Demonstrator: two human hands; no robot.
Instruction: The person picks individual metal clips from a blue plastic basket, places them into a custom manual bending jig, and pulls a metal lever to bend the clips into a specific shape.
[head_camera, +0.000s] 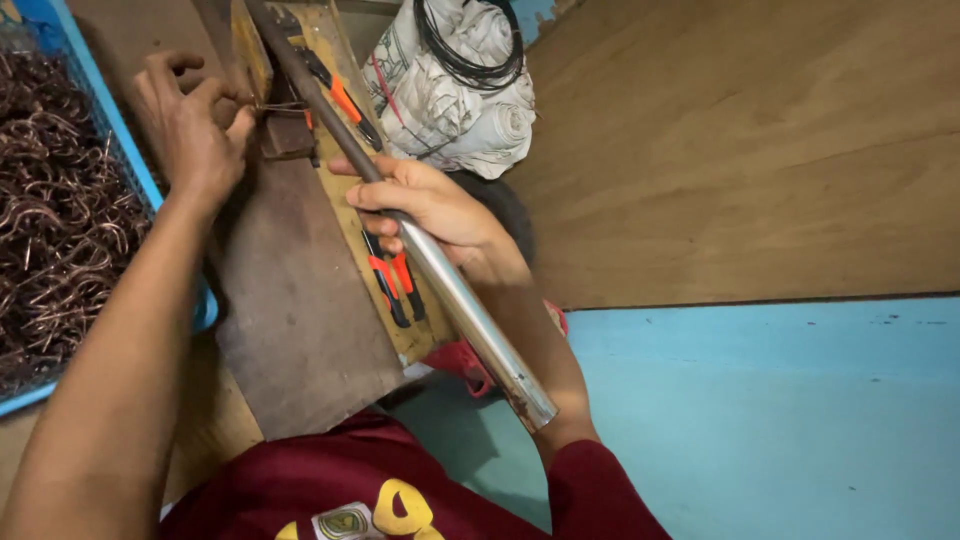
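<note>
The right hand (425, 205) is wrapped around a long metal pipe (455, 290), fingers curled over it near its middle. The pipe runs on a slant from the top of the view down toward the person's lap: its upper stretch is dark and dull, its lower stretch bright and silvery, with an open end showing a little rust at the rim. It lies across a worn wooden bench (300, 300) topped by a dark, flat plate. The left hand (195, 125) is bunched at the far end of the bench, fingertips pinched on a thin piece of copper wire (280, 105) at a small dark metal block (290, 135). One blue basket (150, 185) sits at the left, heaped with bent copper wire pieces (60, 210), too many to count. Two pliers with orange and black handles are visible: one (345, 100) beside the upper pipe, another (395, 285) just beneath the right hand. One white sack (455, 90) with a coil of black wire stands behind the bench.
</note>
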